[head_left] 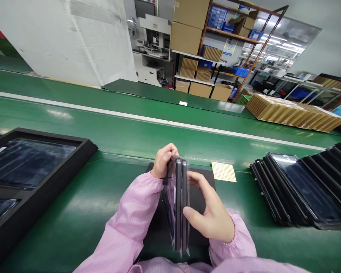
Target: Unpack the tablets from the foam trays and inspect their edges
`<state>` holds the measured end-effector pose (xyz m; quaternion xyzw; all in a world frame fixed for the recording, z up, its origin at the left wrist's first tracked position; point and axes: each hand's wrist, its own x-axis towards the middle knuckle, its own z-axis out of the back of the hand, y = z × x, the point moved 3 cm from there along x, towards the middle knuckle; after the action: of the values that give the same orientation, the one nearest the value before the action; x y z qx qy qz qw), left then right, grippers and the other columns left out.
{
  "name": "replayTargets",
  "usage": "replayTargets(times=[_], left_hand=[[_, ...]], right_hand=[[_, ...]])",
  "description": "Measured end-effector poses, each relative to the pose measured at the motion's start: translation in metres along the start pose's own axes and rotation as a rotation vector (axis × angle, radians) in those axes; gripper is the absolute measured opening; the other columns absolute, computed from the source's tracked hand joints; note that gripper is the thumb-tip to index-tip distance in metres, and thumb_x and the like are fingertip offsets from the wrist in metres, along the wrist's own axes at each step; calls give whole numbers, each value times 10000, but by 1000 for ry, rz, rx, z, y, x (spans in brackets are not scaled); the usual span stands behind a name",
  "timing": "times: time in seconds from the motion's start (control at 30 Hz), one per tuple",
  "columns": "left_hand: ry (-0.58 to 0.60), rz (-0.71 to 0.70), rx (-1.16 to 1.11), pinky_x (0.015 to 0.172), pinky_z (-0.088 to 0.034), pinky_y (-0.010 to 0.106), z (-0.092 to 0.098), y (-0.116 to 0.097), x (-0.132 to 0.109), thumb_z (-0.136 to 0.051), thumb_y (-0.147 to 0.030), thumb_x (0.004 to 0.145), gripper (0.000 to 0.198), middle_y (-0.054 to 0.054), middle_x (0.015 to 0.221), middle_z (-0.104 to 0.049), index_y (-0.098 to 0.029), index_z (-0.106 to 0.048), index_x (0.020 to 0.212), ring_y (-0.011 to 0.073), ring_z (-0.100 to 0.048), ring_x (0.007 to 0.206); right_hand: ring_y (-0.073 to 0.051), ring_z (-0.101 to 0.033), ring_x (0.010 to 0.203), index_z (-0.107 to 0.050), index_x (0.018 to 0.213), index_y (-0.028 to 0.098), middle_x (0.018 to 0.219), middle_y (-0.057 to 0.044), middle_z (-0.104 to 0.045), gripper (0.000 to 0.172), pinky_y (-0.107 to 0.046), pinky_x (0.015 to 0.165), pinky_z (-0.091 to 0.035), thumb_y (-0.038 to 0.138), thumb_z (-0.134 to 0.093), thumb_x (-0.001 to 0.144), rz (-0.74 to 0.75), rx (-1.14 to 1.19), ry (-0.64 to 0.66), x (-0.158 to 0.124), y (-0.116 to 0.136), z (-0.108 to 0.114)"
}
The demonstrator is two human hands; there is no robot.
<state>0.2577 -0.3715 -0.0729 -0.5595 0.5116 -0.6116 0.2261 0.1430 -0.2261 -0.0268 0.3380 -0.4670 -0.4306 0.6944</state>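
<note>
Panels [178, 212] in left hand [163, 161] touch spread right hand [211, 212].

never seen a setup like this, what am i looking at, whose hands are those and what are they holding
No robot here: these are a person's own bare hands, coming out of pink striped sleeves. The single picture comes from a camera worn on that person's head, looking forward and down.

The left hand grips the upper part of two flat dark panels in clear plastic wrap, held side by side on edge. The right hand rests against their right side, thumb and fingers spread.

Beneath is a flat black sheet on a long green work surface. To the left sits a thick black tray holding dark glossy screens. To the right, flat black devices lean in a row, and a pale yellow dotted card lies nearer the hands.
</note>
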Motion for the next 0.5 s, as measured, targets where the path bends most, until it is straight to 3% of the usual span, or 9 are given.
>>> replayTargets(times=[0.5], left_hand=[[59,-23,28,493,-325,306,-5,-4,-6,-474,-830,756,602,-22,503,-475,-248,-396,624,139,-394,466]], right_hand=[[-239,-630,1134,-402,1377,246,1282,-70,-612,617,-373,992,-523,235,-635,805,46,-71,-9,-3,3,-2]])
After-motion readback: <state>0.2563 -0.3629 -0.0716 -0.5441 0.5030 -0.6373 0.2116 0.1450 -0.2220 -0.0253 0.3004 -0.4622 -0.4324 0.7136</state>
